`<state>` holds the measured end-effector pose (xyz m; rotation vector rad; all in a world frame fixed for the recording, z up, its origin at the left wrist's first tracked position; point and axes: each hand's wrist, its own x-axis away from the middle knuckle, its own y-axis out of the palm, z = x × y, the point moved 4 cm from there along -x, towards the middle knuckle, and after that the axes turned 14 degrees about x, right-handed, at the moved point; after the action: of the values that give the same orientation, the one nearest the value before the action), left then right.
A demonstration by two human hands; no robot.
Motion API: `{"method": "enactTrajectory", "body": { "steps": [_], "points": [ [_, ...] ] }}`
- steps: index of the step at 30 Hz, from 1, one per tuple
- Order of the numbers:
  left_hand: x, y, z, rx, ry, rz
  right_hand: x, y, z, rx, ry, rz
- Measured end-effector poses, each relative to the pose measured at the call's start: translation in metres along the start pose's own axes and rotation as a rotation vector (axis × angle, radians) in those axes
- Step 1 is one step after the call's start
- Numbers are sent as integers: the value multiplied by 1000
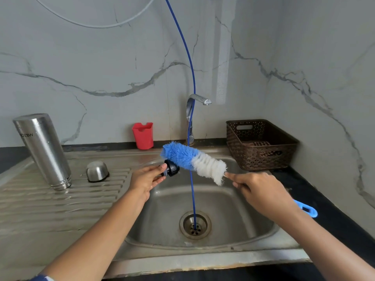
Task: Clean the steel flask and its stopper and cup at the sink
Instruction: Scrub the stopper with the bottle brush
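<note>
The left hand pinches the black stopper at its fingertips over the sink. The right hand is curled round the handle of the blue-and-white brush, whose blue bristles seem to touch the stopper, though the contact is partly hidden. Left of the left hand, 2 steel pieces rest mouth down on the drainboard: the flask, and the cup nearer the hand. A brown basket sits beyond the right hand.

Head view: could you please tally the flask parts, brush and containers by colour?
Steel: 2, flask and cup
Black: 1, stopper
Blue and white: 1, brush
Red: 1, holder
Brown: 1, basket
Total: 6
</note>
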<state>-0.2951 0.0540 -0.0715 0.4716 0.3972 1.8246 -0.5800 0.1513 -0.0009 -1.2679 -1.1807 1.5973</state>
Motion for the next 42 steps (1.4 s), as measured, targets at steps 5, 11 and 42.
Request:
{"method": "enactTrajectory", "body": {
  "steps": [5, 11, 42],
  "points": [
    [-3, -2, 10, -67, 92, -40, -1, -5, 3, -52, 10, -42],
    [-2, 3, 10, -217, 246, -126, -3, -16, -1, -36, 13, -16],
    [-6, 3, 19, 78, 131, 104, -9, -5, -28, -112, 68, 24]
  ]
}}
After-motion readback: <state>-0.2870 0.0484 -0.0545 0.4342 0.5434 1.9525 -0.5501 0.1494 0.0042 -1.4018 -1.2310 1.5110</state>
